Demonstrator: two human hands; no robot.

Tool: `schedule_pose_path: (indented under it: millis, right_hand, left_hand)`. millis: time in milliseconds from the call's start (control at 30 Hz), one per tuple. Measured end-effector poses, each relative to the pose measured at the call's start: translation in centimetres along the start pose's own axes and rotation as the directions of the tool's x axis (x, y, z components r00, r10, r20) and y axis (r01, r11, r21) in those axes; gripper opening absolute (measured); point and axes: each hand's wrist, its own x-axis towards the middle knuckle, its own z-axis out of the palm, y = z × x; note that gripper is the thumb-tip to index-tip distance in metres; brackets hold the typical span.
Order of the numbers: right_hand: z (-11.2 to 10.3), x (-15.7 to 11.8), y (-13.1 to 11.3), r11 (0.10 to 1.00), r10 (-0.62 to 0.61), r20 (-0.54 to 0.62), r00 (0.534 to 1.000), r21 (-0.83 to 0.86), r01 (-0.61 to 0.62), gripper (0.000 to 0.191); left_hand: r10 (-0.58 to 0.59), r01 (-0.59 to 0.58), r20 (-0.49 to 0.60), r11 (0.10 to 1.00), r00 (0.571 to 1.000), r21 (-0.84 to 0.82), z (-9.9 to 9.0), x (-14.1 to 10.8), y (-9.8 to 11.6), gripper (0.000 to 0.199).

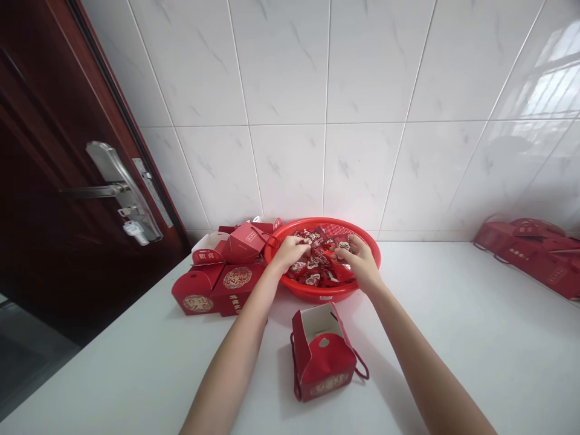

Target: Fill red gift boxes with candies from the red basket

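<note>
A red plastic basket [319,294] holds many small red wrapped candies [317,260]. My left hand [290,252] reaches in over its left side, fingers bent and closed among the wrappers; what they pinch is hidden. From the right, my right hand [362,264] dips into the basket with thumb and fingers around a red wrapped candy [343,246]. Between my forearms, in front of the basket, stands a red gift box [327,368] with its top open, pale inside, and red cord handles hanging at its sides.
Several red gift boxes [217,287] are piled left of the basket, some with lids up. More red boxes [528,254] lie at the far right of the white table [435,302]. A tiled wall [290,175] stands behind; a dark door [49,181] with keys is at left.
</note>
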Motion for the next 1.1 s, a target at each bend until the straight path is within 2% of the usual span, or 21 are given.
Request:
schedule_pose_path:
  millis: [300, 467, 633, 767, 933, 1100]
  right_hand:
    - [-0.2, -0.4, -0.4, 0.996, 0.017, 0.107, 0.994, -0.083, -0.008, 0.054]
    - [-0.2, -0.2, 0.0, 0.989, -0.004, 0.100, 0.995, -0.146, 0.019, 0.037]
    - [-0.2, -0.2, 0.1, 0.984, -0.034, 0.092, 0.995, -0.173, 0.049, 0.031]
    - [-0.3, -0.1, 0.4, 0.977, -0.073, 0.079, 0.994, -0.197, 0.088, 0.025]
    - [-0.3, 0.2, 0.9, 0.967, -0.122, 0.010, 0.993, -0.225, 0.121, 0.024]
    - [-0.2, 0.3, 0.9, 0.965, -0.129, 0.009, 0.992, -0.230, 0.127, 0.022]
  left_hand:
    - [-0.112, 0.112, 0.052, 0.994, 0.992, -0.006, 0.0, -0.1, 0.2, 0.022]
    - [-0.147, 0.147, 0.091, 0.989, 0.985, 0.004, 0.2, -0.5, 0.7, 0.024]
    - [-0.147, 0.145, 0.093, 0.989, 0.985, 0.021, 0.1, -0.7, 1.0, 0.022]
    - [-0.123, 0.119, 0.045, 0.990, 0.991, 0.080, -0.1, -0.4, 0.7, 0.022]
    - [-0.091, 0.103, -0.071, 0.978, 0.993, 0.183, -0.1, 0.4, -0.3, 0.021]
    - [-0.061, 0.093, -0.206, 0.984, 0.977, 0.150, -1.5, 1.9, -1.1, 0.021]
